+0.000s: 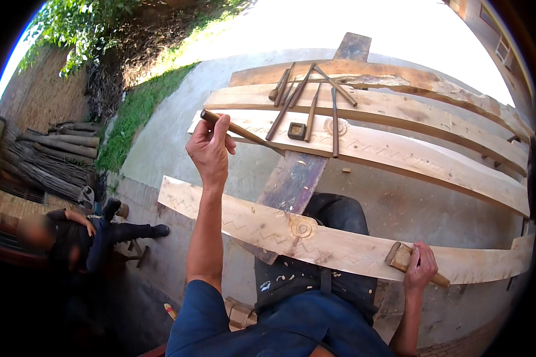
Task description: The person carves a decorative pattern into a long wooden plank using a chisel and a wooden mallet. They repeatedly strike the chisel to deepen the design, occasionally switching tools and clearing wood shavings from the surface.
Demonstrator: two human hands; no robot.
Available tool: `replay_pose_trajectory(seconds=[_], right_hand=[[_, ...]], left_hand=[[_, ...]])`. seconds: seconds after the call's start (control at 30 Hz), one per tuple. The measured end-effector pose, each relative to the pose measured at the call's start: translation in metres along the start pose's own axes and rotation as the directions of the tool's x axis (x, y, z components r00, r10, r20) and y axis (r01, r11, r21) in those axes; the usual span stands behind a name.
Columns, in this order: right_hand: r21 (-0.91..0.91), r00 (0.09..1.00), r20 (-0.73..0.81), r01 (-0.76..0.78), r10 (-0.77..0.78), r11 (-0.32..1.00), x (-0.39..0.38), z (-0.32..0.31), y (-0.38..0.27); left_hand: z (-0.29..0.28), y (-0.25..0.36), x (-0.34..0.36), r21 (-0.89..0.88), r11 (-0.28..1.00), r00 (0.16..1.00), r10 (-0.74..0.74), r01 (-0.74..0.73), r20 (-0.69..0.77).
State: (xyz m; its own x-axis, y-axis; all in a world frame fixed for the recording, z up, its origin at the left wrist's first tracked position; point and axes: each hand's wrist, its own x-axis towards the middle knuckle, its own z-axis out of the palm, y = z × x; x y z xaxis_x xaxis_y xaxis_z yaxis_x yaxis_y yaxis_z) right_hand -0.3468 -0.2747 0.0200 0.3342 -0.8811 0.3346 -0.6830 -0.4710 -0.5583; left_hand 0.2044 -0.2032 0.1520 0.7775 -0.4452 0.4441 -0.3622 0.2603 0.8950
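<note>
Raised over the boards, my left hand (212, 149) grips a long, dark chisel (250, 134) that slants down to the right. My right hand (421, 269) grips a wooden mallet (402, 256) resting on or just over the near pale board (357, 254), which bears a carved spiral (301, 227) and a marked zigzag line. Beyond, several chisels and other narrow tools (335, 119) lie across the middle boards (429, 157) beside a small dark square block (296, 130).
A dark painted plank (287, 184) runs crosswise beneath the boards. At the left, another person (71, 238) in dark clothing reclines on a seat, near piled logs and branches (65, 149). Grass (131, 113), foliage (59, 30) and concrete paving (178, 131) surround the work.
</note>
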Motion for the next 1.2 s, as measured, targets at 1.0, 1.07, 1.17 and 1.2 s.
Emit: replay_pose_trajectory(seconds=[1.0, 1.07, 1.17, 1.2], right_hand=[[-0.071, 0.966, 0.236, 0.127, -0.108, 0.989, -0.007, -0.017, 0.003], [-0.092, 0.949, 0.288, 0.156, -0.124, 0.983, -0.008, -0.025, -0.004], [-0.135, 0.928, 0.361, 0.150, -0.093, 0.979, -0.008, -0.035, -0.008], [-0.148, 0.917, 0.395, 0.121, -0.053, 0.982, -0.006, -0.038, -0.008]], left_hand=[[0.078, -0.068, -0.018, 0.013, 1.000, 0.927, 0.009, -0.015, 0.374], [0.068, -0.043, -0.044, -0.187, 0.923, 0.832, -0.199, 0.337, 0.518], [0.065, -0.045, -0.080, -0.196, 0.781, 0.678, -0.351, 0.592, 0.646], [0.066, -0.048, -0.088, -0.191, 0.762, 0.661, -0.374, 0.619, 0.651]])
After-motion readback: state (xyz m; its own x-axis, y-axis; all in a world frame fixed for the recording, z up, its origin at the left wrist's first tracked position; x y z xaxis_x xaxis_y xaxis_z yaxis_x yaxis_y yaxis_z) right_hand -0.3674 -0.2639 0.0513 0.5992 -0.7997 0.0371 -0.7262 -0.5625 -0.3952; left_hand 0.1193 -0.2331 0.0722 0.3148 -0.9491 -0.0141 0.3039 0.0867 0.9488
